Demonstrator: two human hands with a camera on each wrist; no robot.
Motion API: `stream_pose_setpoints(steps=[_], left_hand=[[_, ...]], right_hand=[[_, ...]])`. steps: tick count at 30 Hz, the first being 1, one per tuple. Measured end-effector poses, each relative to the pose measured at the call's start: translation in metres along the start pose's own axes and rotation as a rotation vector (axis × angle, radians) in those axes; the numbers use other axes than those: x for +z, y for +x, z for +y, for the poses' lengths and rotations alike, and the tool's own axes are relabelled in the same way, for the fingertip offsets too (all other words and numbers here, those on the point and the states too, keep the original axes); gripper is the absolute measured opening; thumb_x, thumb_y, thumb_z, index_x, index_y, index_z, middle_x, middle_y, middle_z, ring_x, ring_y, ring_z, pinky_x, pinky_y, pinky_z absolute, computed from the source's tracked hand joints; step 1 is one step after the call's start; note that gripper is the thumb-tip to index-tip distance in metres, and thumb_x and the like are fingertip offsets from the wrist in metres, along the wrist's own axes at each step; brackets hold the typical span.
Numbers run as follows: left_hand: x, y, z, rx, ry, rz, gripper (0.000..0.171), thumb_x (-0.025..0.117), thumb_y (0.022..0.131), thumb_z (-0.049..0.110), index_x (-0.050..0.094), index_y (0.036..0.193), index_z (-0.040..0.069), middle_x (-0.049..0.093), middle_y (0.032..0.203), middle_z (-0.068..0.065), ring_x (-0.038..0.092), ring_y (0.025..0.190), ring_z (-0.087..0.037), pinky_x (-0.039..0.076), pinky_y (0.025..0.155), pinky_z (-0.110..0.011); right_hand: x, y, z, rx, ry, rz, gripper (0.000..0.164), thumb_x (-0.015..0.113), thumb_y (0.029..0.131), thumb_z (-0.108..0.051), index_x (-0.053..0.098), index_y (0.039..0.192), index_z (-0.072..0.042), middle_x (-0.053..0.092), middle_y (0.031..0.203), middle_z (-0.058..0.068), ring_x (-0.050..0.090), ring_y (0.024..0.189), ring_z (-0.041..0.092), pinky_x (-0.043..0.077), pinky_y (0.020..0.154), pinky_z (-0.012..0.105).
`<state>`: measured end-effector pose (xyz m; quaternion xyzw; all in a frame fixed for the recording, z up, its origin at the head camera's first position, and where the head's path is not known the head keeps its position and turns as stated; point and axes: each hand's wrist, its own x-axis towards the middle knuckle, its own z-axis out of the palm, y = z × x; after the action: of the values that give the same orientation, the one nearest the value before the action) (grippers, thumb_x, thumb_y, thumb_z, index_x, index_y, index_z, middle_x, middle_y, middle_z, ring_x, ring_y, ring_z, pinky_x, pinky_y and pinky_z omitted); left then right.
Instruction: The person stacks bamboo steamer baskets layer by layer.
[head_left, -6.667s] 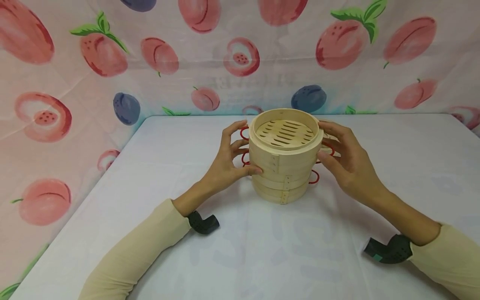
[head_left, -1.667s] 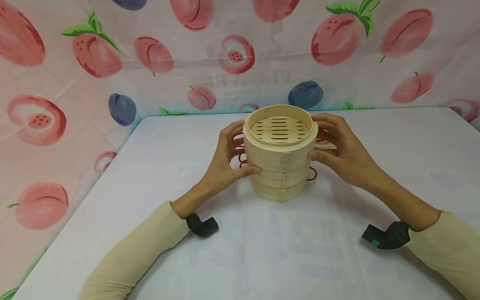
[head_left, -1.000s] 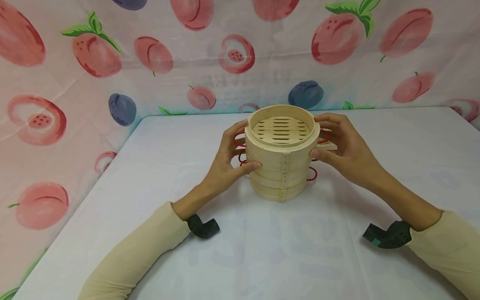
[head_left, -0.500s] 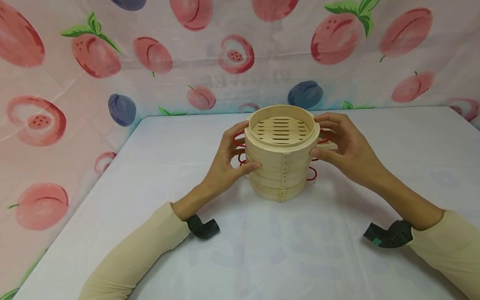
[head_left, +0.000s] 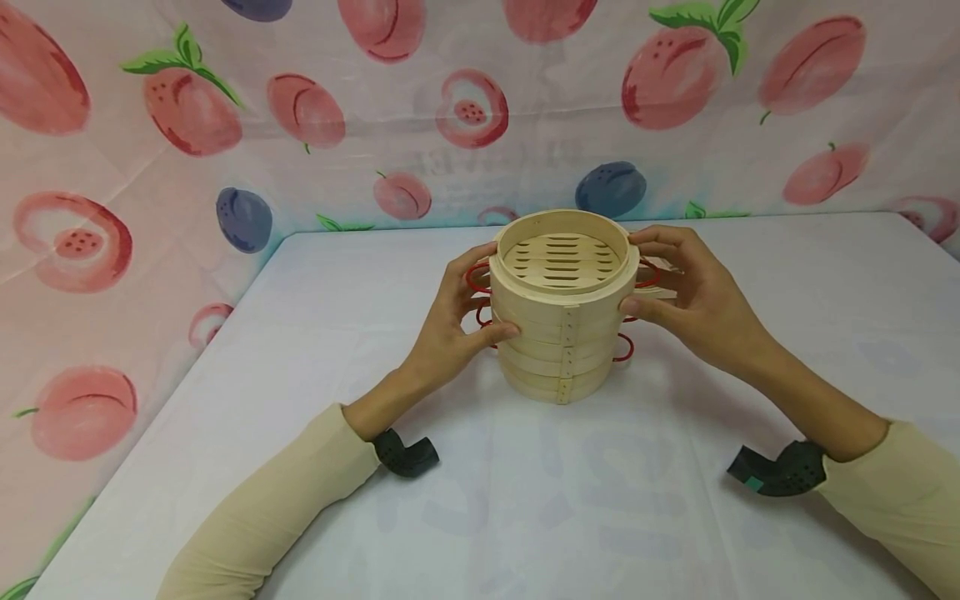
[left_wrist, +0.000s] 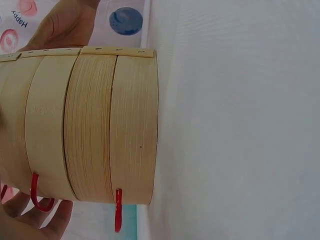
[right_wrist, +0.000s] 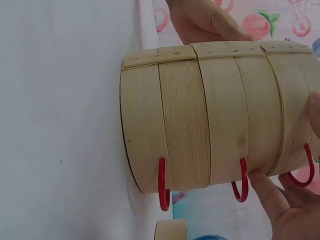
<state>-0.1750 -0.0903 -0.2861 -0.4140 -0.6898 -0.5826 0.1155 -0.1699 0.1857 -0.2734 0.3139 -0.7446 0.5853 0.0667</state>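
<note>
A round bamboo steamer (head_left: 558, 333) of three stacked tiers stands upright on the white table. Its open top shows a slatted floor, and red loop handles stick out at the sides. The stapled seams of the tiers line up on the near side. My left hand (head_left: 453, 321) grips the upper part from the left, thumb in front and fingers partly hidden behind it. From the right, my right hand (head_left: 701, 308) grips the top tier, thumb in front. The left wrist view shows left fingers (left_wrist: 55, 220) beside a red handle; the right wrist view shows right fingers (right_wrist: 275, 197) below the tiers.
Behind the right hand, mostly hidden, lies another pale bamboo piece (head_left: 654, 292). A pale wooden edge (right_wrist: 171, 230) and a blue curved edge (right_wrist: 210, 237) show low in the right wrist view. A fruit-print cloth (head_left: 480, 167) hangs behind the table (head_left: 480, 500).
Since the oldest frame the top tier has turned: its seam moved right, into line with those below, and its slots now run crosswise. Over the last second the hands have stayed almost still.
</note>
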Motion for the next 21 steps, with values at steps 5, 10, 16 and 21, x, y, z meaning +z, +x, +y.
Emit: stream_pose_setpoints(steps=[5,10,16,21], left_hand=[[-0.001,0.000,-0.001,0.003,-0.008,-0.002,0.079,0.070,0.072,-0.005,0.021,0.133,-0.002,0.037,0.126,-0.024,0.044,0.109,-0.028,0.041,0.081,-0.048],[-0.001,0.000,-0.001,0.007,-0.007,-0.007,0.077,0.070,0.075,0.007,0.020,0.133,-0.001,0.042,0.122,-0.021,0.044,0.109,-0.027,0.041,0.082,-0.048],[-0.001,0.000,-0.002,0.004,-0.009,-0.008,0.079,0.070,0.072,0.000,0.020,0.133,0.000,0.046,0.119,-0.018,0.044,0.109,-0.026,0.041,0.083,-0.047],[-0.001,-0.002,-0.012,-0.004,-0.031,0.004,0.081,0.070,0.070,-0.004,0.022,0.135,0.005,0.048,0.117,-0.012,0.046,0.107,-0.024,0.041,0.086,-0.045]], right_hand=[[0.001,0.001,0.001,-0.012,0.045,-0.002,0.067,0.061,0.074,0.016,0.033,0.131,-0.006,0.038,0.128,0.015,0.046,0.110,0.024,0.050,0.072,0.029],[0.001,0.000,0.000,-0.002,-0.019,0.005,0.067,0.062,0.075,0.014,0.033,0.132,-0.008,0.038,0.129,0.012,0.048,0.108,0.023,0.050,0.072,0.027],[0.002,-0.001,-0.002,0.010,-0.056,0.013,0.067,0.062,0.076,0.012,0.033,0.132,-0.010,0.039,0.129,0.011,0.050,0.105,0.023,0.050,0.072,0.026],[0.003,-0.002,-0.002,0.015,-0.080,0.021,0.067,0.063,0.076,0.010,0.032,0.132,-0.011,0.038,0.130,0.009,0.049,0.108,0.023,0.050,0.072,0.026]])
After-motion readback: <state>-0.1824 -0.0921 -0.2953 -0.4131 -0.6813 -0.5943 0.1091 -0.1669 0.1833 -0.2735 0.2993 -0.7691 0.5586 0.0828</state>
